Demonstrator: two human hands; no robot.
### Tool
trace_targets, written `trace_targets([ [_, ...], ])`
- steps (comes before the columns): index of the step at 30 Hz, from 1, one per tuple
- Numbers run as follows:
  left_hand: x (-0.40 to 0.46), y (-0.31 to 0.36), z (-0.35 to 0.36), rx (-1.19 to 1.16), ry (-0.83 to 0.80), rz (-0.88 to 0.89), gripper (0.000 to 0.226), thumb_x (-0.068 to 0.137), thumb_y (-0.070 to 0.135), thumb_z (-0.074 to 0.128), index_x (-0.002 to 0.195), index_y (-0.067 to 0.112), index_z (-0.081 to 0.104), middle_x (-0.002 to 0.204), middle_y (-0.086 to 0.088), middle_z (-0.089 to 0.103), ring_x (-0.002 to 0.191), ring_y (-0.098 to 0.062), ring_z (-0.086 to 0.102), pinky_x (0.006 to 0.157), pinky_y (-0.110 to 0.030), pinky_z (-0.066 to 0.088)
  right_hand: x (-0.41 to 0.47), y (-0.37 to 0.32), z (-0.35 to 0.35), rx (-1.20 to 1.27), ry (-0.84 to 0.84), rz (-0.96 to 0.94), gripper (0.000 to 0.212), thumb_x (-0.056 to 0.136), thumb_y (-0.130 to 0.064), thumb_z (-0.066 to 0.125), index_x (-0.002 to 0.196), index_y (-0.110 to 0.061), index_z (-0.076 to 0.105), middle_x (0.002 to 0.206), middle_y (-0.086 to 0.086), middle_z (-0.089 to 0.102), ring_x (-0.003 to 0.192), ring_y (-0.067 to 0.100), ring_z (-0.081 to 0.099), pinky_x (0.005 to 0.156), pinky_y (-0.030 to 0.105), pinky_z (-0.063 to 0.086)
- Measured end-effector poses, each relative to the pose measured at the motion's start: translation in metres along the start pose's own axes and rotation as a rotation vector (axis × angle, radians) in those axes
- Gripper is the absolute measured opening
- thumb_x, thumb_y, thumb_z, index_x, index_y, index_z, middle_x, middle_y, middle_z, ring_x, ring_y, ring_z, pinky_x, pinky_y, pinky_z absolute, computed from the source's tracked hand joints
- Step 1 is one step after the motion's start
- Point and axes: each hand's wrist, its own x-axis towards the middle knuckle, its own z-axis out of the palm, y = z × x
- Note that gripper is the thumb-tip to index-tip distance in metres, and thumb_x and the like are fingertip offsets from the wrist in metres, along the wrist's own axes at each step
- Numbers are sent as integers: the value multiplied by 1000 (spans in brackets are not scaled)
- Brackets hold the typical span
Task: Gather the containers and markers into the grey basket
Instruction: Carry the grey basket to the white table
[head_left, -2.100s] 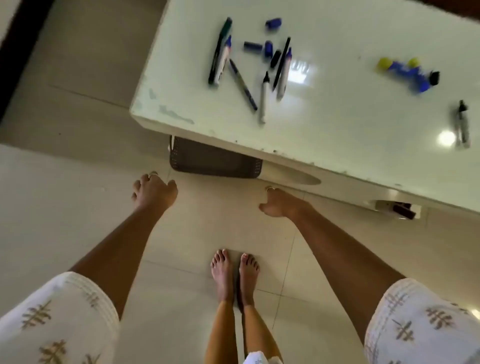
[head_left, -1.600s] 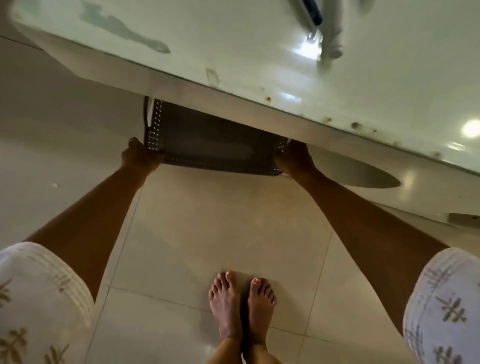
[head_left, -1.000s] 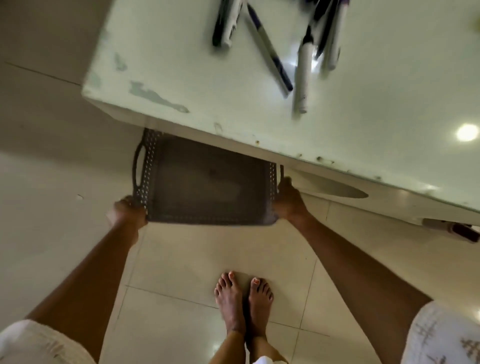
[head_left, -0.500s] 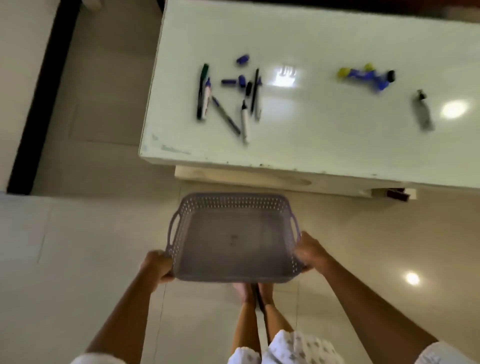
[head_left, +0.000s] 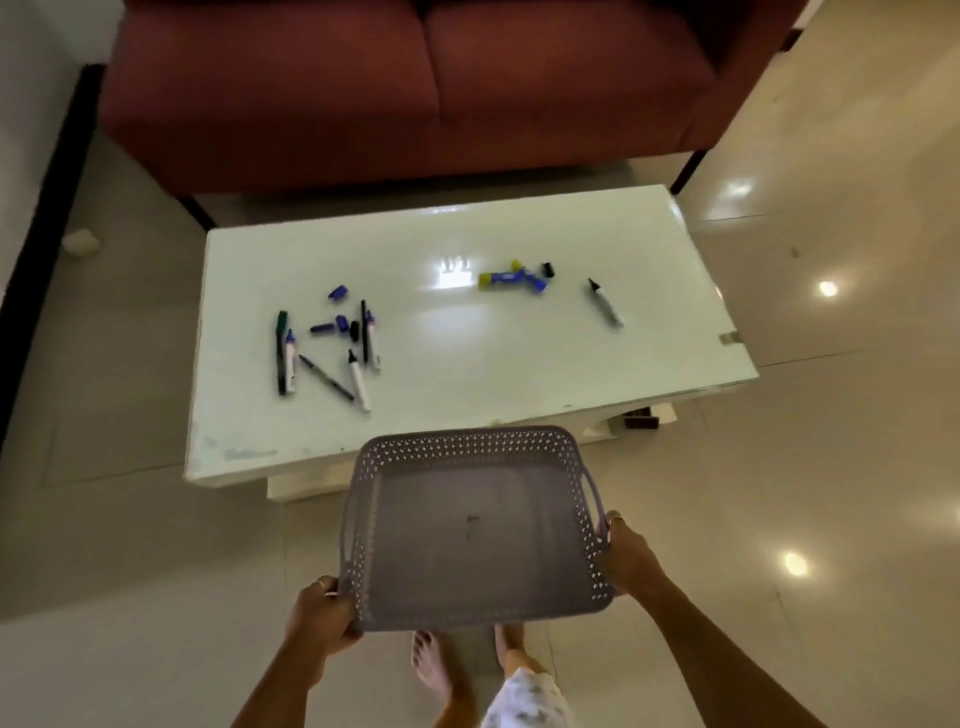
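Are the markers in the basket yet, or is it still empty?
Nothing is in it yet. The grey basket is held up by the left hand and right hand, and it looks empty. The markers, the blue containers and one lone marker all lie on the white table.
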Motion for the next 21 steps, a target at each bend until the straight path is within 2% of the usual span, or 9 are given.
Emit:
trace_targets([
  [3, 1, 31, 28, 35, -26, 66, 14, 84, -9, 57, 86, 5, 60, 80, -19, 62, 63, -27, 56, 44, -25, 53, 13, 6, -28, 49, 60, 15, 9, 87, -12, 51, 91, -13, 42, 98, 13, 62, 84, 30, 58, 74, 35, 49],
  [5, 3, 50, 50, 67, -41, 88, 19, 82, -11, 57, 91, 5, 62, 86, -20, 64, 70, -30, 60, 51, -29, 54, 26, 12, -48, 84, 85, 18, 9, 87, -12, 51, 91, -12, 43, 92, 9, 58, 81, 29, 56, 70, 33, 47],
  [7, 2, 67, 74, 87, -60, 111, 21, 81, -11, 59, 92, 6, 63, 93, -21, 65, 77, -33, 63, 60, -34, 56, 40, 20, -68, 82, 103, 26, 10, 87, -11, 51, 92, -12, 42, 91, 7, 56, 80, 27, 55, 70, 32, 46],
  [11, 0, 96, 132, 105, -56, 105, 17, 82, -9, 58, 91, 5, 64, 93, -21, 66, 78, -33, 63, 68, -39, 58, 74, 38, -114, 82, 105, 65, 11, 88, -13, 52, 95, -13, 43, 94, 9, 59, 81, 27, 55, 74, 34, 48],
  [15, -1, 121, 204, 124, -59, 109, 20, 81, -9, 59, 92, 6, 65, 93, -20, 68, 81, -34, 65, 71, -42, 59, 117, 61, -173, 64, 106, 87, 12, 88, -14, 53, 96, -14, 44, 105, 15, 65, 89, 33, 62, 74, 34, 47],
  [21, 5, 145, 282, 99, -95, 118, 23, 78, -8, 62, 96, 5, 66, 93, -19, 69, 86, -39, 67, 70, -41, 59, 176, 80, -238, 23, 110, 113, 15, 88, -13, 54, 98, -15, 43, 107, 18, 65, 92, 35, 63, 79, 38, 51],
])
